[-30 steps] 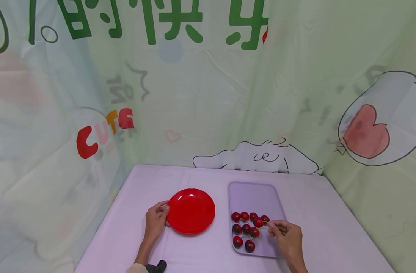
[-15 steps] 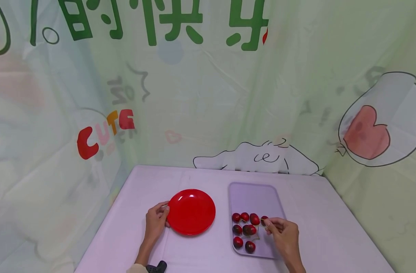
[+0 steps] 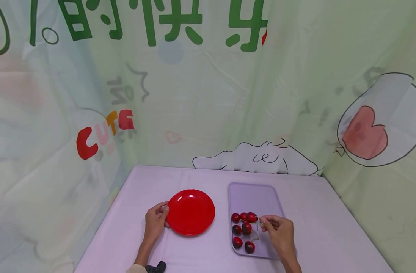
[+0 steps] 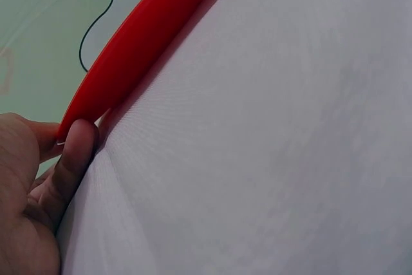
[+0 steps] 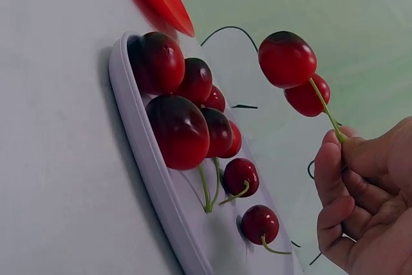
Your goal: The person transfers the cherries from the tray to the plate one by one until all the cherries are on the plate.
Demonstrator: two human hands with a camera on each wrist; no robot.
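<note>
Ten cherries point(image 5: 177, 133), one plate point(image 3: 190, 212) and one tray point(image 3: 253, 196) show.

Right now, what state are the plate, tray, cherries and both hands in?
Red plate: face up, held by its rim
Lavender tray: partly filled
Held cherries: above the tray, pinched by a stem
Tray cherries: resting, some stems visible
Left hand: gripping the plate
Right hand: pinching a stem

Beige and Black on the Left Side

The five-fingered left hand point(image 3: 156, 220) and right hand point(image 3: 281, 232) are ungloved. A pale beige fabric sleeve point(image 3: 136, 269) shows at the head view's lower edge. Beside its cuff juts a small, smooth black fitting with a rounded, knob-like end point(image 3: 157, 267), its finer details too small to tell.
</note>
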